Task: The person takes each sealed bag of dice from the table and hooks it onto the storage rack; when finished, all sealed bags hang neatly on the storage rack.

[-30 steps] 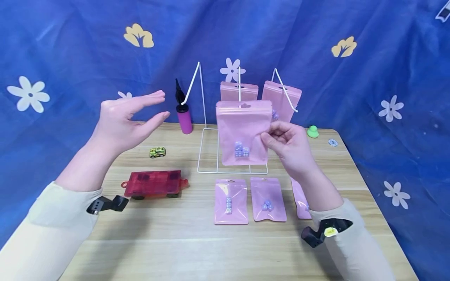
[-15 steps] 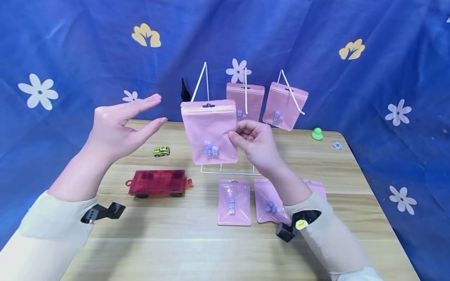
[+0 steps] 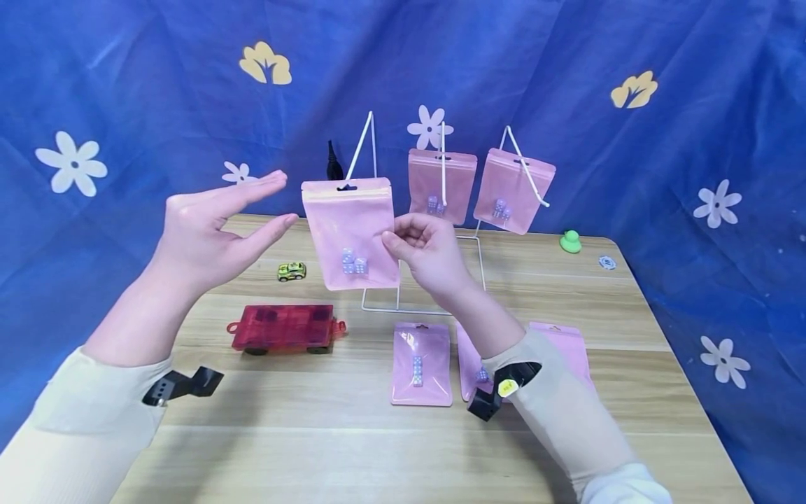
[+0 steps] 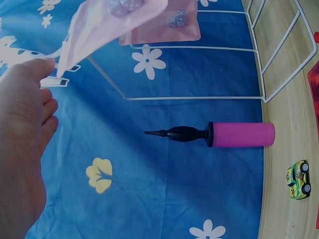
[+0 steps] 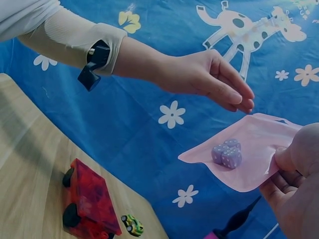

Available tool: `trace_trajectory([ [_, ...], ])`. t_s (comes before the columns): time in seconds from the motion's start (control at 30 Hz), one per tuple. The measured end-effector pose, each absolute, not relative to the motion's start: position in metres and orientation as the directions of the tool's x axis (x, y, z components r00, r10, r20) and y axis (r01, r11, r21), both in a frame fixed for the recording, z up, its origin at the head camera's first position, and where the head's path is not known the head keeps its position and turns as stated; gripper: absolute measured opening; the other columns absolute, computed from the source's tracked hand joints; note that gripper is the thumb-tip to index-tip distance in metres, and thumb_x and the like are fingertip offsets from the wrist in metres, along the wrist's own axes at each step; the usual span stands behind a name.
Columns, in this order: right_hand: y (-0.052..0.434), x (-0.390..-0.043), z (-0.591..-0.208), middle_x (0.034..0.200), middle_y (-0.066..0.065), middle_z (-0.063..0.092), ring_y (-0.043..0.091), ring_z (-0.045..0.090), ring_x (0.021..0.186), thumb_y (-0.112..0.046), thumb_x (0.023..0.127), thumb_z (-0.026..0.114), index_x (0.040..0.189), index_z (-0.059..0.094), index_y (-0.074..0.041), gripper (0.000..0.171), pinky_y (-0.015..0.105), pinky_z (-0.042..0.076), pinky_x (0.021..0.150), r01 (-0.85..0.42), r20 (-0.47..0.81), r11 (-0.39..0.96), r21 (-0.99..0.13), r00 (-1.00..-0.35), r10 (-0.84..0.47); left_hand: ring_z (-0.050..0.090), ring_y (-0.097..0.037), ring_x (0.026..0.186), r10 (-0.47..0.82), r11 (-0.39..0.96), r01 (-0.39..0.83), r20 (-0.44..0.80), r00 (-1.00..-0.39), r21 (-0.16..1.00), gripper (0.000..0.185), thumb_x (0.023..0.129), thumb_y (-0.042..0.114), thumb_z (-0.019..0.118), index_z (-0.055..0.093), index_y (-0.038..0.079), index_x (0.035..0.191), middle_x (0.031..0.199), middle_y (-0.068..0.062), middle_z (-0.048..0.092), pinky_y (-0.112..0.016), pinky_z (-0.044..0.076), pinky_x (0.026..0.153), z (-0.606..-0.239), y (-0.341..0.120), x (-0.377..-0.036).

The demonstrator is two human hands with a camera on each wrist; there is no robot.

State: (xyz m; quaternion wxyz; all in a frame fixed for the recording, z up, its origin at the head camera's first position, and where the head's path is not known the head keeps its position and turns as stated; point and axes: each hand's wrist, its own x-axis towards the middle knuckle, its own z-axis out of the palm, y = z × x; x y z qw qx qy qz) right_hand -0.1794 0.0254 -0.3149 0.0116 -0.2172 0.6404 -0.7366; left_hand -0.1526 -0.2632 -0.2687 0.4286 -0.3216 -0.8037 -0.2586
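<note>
Pink plastic is pinched between the thumb and curled fingers [image 3: 403, 241] of the right hand [image 3: 425, 255], which grasps the right edge of a pink pouch [image 3: 350, 234] holding a small cluster of pale dice [image 3: 354, 262]; the pouch hangs upright in the air just left of the frame's centre in the head view. To its left the left hand [image 3: 210, 234] is raised with fingers straight and released — palm turned toward the pouch, fingertips close to its left edge without touching it, holding nothing. In the right wrist view the same pouch lies tilted at the lower right with the dice showing through it, and the left hand reaches in just above. Behind the pouch a white wire rack [image 3: 422, 210] stands at the centre back of the wooden table [image 3: 315, 434]; two more pink pouches [image 3: 441, 185] hang on it, above centre. Below centre further pouches [image 3: 422, 364] lie flat — one partly hidden by the right sleeve. A red translucent toy wagon [image 3: 281, 327] sits left of centre, a small yellow-green toy car [image 3: 291, 271] just above it. A pink hand pump [image 4: 219, 134] lies across the middle of the left wrist view, and a green knob-like thing [image 3: 570, 241] sits toward the right in the head view.
</note>
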Motion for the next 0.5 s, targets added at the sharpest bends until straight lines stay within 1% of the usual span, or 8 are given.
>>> trace_trajectory([
  [0.17,0.019,-0.183,-0.318,0.094,0.013,0.073,0.011,0.067,0.079,0.013,0.098,0.067,0.102,0.068,0.015,0.005,0.020,0.056,0.071,-0.234,0.277,-0.174,-0.956,-0.917,-0.287,0.076,-0.036,0.104,0.303,0.659,0.740,0.851,-0.428,0.137,0.054,0.099,0.054,0.071,0.080,0.005,0.121,0.120,-0.011,0.077,-0.014,0.046,0.102,-0.268,-0.262,-0.153],
  [0.33,0.014,-0.188,-0.322,0.090,0.011,0.071,0.010,0.065,0.077,0.013,0.097,0.067,0.102,0.068,0.016,0.005,0.020,0.054,0.069,-0.210,0.252,-0.176,-0.962,-0.931,-0.263,0.075,-0.038,0.104,0.327,0.654,0.745,0.841,-0.431,0.127,0.054,0.100,0.052,0.070,0.079,0.005,0.124,0.122,-0.010,0.076,-0.014,0.045,0.102,-0.267,-0.261,-0.153],
  [0.47,0.011,-0.194,-0.324,0.089,0.010,0.069,0.010,0.064,0.077,0.012,0.097,0.068,0.100,0.069,0.013,0.004,0.020,0.055,0.069,-0.198,0.235,-0.166,-0.966,-0.942,-0.241,0.075,-0.039,0.104,0.361,0.647,0.754,0.827,-0.431,0.111,0.053,0.102,0.049,0.069,0.077,0.003,0.127,0.124,-0.012,0.075,-0.013,0.044,0.102,-0.267,-0.260,-0.154],
  [0.5,0.011,-0.196,-0.325,0.089,0.010,0.070,0.011,0.065,0.077,0.012,0.097,0.068,0.101,0.069,0.012,0.004,0.021,0.055,0.069,-0.195,0.229,-0.159,-0.968,-0.944,-0.237,0.075,-0.039,0.104,0.365,0.644,0.757,0.826,-0.430,0.109,0.053,0.102,0.048,0.069,0.077,0.003,0.127,0.124,-0.012,0.075,-0.011,0.044,0.100,-0.268,-0.259,-0.154],
])
